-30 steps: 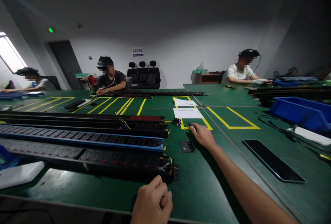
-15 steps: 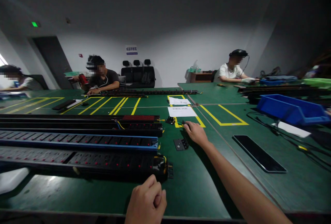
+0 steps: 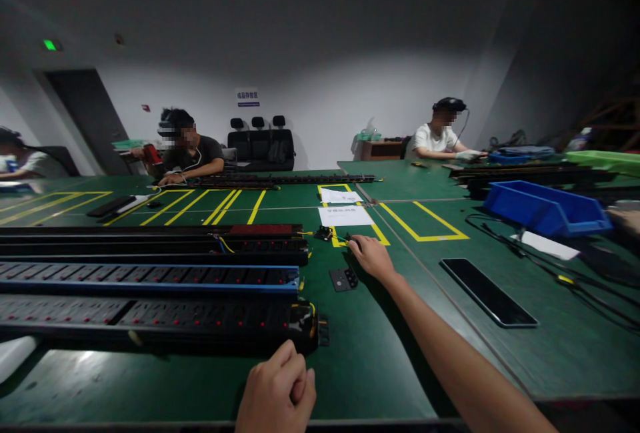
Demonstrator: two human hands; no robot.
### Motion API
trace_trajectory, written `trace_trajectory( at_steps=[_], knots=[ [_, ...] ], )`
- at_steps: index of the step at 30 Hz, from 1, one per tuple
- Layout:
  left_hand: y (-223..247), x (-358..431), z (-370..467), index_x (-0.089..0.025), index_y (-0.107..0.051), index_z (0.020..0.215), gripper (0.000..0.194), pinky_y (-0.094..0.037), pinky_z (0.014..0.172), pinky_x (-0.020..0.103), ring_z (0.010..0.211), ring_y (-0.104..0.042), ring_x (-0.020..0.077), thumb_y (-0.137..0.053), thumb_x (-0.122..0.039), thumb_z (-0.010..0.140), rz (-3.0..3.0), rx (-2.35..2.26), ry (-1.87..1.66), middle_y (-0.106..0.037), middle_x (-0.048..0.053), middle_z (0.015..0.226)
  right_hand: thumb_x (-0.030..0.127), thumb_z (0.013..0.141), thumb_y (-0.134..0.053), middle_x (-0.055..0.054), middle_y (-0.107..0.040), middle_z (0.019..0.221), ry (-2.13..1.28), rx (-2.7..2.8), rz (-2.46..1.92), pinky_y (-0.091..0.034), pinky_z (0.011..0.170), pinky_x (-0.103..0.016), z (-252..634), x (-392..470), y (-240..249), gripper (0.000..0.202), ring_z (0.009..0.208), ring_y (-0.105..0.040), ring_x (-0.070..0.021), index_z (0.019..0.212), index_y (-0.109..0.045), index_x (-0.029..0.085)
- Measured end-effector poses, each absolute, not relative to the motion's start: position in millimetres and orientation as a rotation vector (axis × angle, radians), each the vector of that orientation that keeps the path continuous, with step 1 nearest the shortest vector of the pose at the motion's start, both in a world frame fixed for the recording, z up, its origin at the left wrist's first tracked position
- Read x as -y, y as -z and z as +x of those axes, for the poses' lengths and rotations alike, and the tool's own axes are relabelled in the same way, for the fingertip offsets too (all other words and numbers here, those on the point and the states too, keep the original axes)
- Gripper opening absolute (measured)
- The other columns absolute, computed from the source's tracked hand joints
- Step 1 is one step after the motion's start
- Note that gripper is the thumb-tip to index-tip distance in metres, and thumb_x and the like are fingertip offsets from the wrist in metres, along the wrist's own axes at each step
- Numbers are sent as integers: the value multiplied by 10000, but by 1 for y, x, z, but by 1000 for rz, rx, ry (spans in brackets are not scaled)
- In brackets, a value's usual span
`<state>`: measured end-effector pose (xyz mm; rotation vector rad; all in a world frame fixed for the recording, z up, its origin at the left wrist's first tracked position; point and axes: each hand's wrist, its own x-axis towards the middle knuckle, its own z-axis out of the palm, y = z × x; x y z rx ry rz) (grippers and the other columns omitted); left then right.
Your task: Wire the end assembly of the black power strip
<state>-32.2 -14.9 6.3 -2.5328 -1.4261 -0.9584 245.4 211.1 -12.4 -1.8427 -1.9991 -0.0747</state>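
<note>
My right hand [image 3: 371, 257] reaches forward over the table. Its fingers are pinched at a small black part [image 3: 354, 241], mostly covered by the fingertips. A green wire [image 3: 340, 239] leads from there toward a small black fitting [image 3: 324, 233] at the end of a long black power strip [image 3: 265, 246]. Just below that hand lies a black end plate [image 3: 343, 279] with round holes. My left hand [image 3: 277, 386] is curled into a loose fist near the table's front edge, with nothing visible in it. Nearest to it is the front power strip [image 3: 210, 316], with wires showing at its end.
A blue-edged power strip [image 3: 150, 274] lies between the others. On the right are a phone [image 3: 487, 291], a blue bin [image 3: 545, 207] and black cables [image 3: 540, 259]. Paper sheets [image 3: 345, 216] lie beyond my right hand. Co-workers sit across the table [image 3: 400, 353].
The whole view has shifted a little, so most things sit slightly farther left in the picture. Both hands keep about the same pose and place on the table.
</note>
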Motion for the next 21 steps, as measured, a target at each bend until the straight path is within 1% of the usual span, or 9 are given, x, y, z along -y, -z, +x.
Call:
trace_trajectory(
  at_steps=[4,10,13,17,19,21],
  knots=[
    [-4,15,-32,-195,-353,584,318,-311,472,202,468,-466,45,-497,-121,858,-2528,1418,964,-454,-41,612,435,1030,-343,-87,-693,1208,98,1999,-1857,-403,889,-299,244,-210,11,436,1069,-610,-237,1242,-646,204],
    [-2,15,-32,-196,-363,591,312,-312,477,205,470,-466,47,-498,-118,861,-2524,1415,965,-453,-42,613,380,1004,-419,-91,-700,1155,142,1960,-1933,-403,857,-295,242,-209,10,354,1029,-605,-231,1159,-691,215],
    [-2,14,-33,-196,-362,591,315,-312,477,205,474,-469,46,-499,-122,866,-2533,1405,965,-451,-42,614,340,999,-421,-86,-705,1128,149,1936,-1960,-401,849,-288,242,-207,8,332,1016,-606,-222,1101,-714,223],
    [-2,14,-33,-195,-356,593,320,-314,478,205,474,-470,42,-505,-127,868,-2542,1388,962,-449,-44,614,345,1001,-399,-85,-712,1083,162,1900,-1998,-400,820,-286,238,-203,2,354,978,-609,-217,1003,-729,216],
    [-2,13,-34,-194,-356,593,320,-316,480,204,478,-474,42,-506,-127,868,-2539,1387,958,-454,-43,617,343,995,-403,-88,-711,1075,154,1880,-2026,-399,811,-288,235,-201,-1,349,982,-606,-219,996,-727,215],
    [-2,12,-34,-193,-359,594,318,-317,481,205,476,-473,40,-505,-127,868,-2539,1382,953,-456,-44,617,332,983,-417,-90,-706,1089,137,1862,-2050,-399,806,-290,234,-200,-3,330,998,-600,-223,1030,-723,219]
  ],
)
